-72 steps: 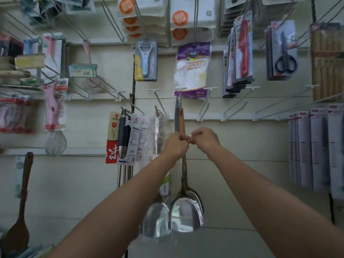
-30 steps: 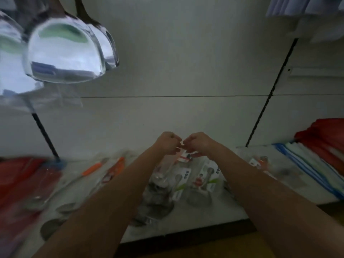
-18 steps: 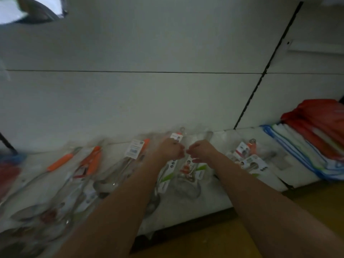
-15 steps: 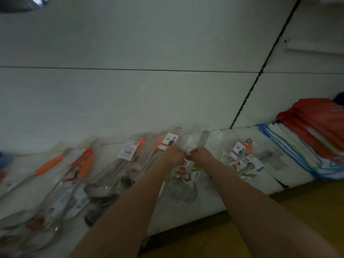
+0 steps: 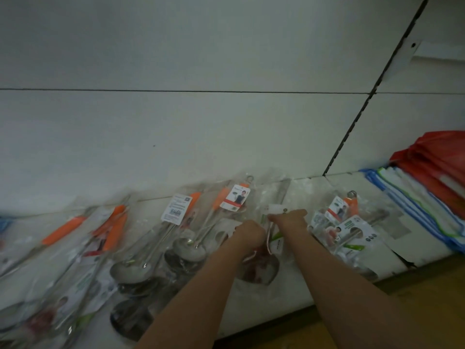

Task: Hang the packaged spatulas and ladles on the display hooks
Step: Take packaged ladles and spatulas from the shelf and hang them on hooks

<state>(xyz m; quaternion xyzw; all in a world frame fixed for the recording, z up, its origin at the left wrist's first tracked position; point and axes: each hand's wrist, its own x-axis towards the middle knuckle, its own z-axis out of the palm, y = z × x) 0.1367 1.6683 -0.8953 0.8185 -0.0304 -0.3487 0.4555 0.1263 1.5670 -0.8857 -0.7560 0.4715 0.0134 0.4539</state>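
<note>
Down on the white shelf, at the far left, lie blurred packaged utensils with orange handles, overlapping one another in clear plastic. Next to them, toward the middle, two packaged ladles rest with their steel bowls toward the shelf's front edge and their orange grips and white label cards toward the back wall. Just right of these, the left hand reaches down with its fingers curled onto a packaged utensil whose shiny head lies between the two forearms; whether it truly grips the wrapper I cannot tell. Close beside it, the right hand pinches the top of that same package near its white label, thumb and fingers closed on the plastic. Further right sits another heap of packaged utensils with green-and-white cards and a metal hanging ring. At the far right, folded cloths edged blue and green lie under a red bag.
</note>
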